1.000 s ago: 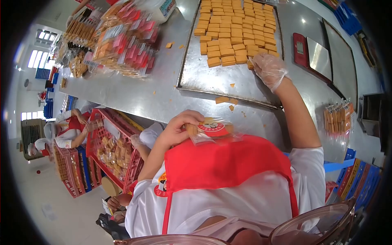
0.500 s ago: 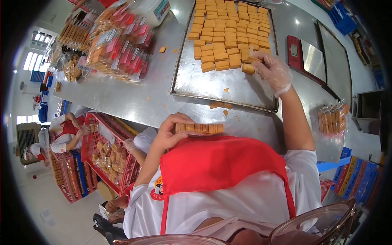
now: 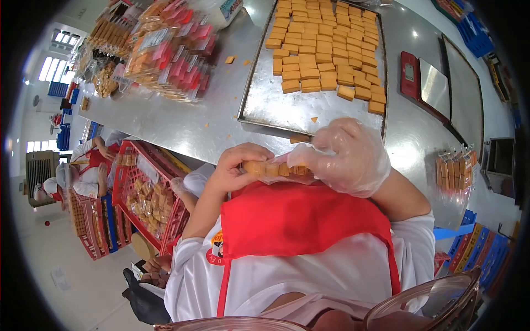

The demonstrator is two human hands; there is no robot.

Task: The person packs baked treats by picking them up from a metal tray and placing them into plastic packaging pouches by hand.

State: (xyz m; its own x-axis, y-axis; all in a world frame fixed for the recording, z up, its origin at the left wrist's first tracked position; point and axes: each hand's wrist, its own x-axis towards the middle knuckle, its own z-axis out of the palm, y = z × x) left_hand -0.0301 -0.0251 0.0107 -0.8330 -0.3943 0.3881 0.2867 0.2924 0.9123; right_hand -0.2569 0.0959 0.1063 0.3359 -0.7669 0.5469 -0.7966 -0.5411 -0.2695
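Observation:
My bare left hand is closed around the left end of a clear plastic pack of biscuits, held level in front of the red apron. The biscuits stand in a row inside it. My right hand, in a clear plastic glove, is at the pack's right end. Its thumb and fingers are pinched on biscuits there; the glove hides part of them. Beyond both hands lies a metal baking tray with many rectangular golden biscuits in rows on its far part.
Filled packs with pink labels are heaped at the left of the steel table. At right are a red scale and more packs. A red crate holds bagged goods at lower left. Co-workers are beyond it.
My right hand has come from the tray's biscuits down to the right end of the pack. My left hand still holds the pack. The view has shifted slightly.

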